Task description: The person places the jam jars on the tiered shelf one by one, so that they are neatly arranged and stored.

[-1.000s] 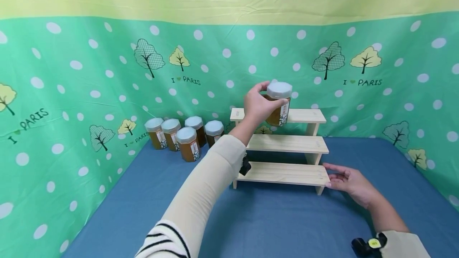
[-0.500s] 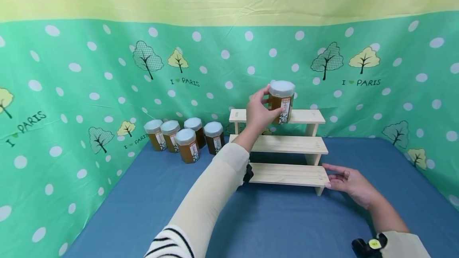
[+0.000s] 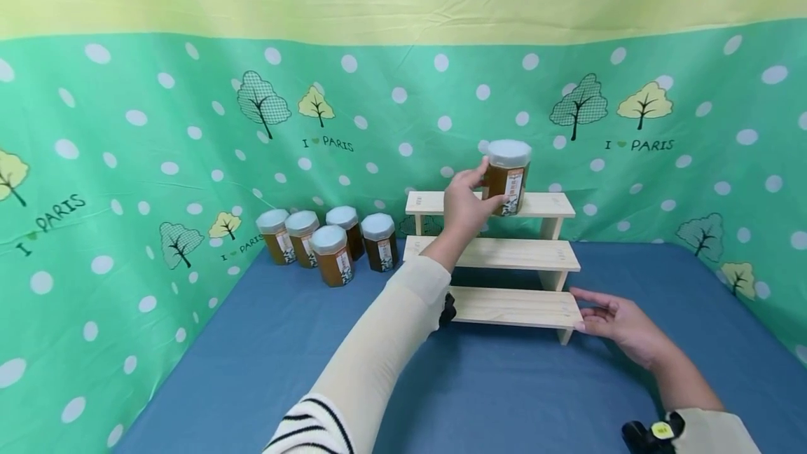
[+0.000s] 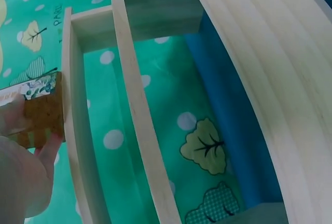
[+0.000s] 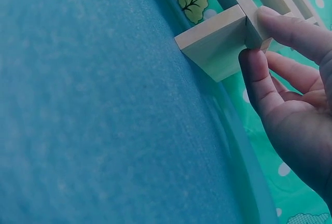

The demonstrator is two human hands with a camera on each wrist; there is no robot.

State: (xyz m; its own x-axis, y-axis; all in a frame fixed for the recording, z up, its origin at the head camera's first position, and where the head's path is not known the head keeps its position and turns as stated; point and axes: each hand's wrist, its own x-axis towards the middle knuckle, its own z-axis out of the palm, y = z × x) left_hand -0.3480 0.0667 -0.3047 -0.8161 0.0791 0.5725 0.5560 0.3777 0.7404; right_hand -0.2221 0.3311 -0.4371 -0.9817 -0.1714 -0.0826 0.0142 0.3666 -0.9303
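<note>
My left hand (image 3: 465,207) grips an amber honey jar (image 3: 508,177) with a white lid, thumb across its front near the label. It is upright over the right half of the top step of a three-tier wooden display stand (image 3: 504,252). In the left wrist view, the base of the jar (image 4: 45,111) appears right at the top board's edge. At the stand's lower right corner, my right hand (image 3: 621,328) pinches the end of the bottom board (image 5: 255,29) between thumb and forefinger.
Several similar jars (image 3: 332,258) stand grouped on the blue tablecloth (image 3: 265,363), left of the stand. Behind everything hangs a green and yellow printed curtain (image 3: 391,90). My left forearm crosses in front of the stand's left side.
My left hand has carried the jar rightward along the top step, and the jar has become more upright. My right hand keeps its place at the bottom board.
</note>
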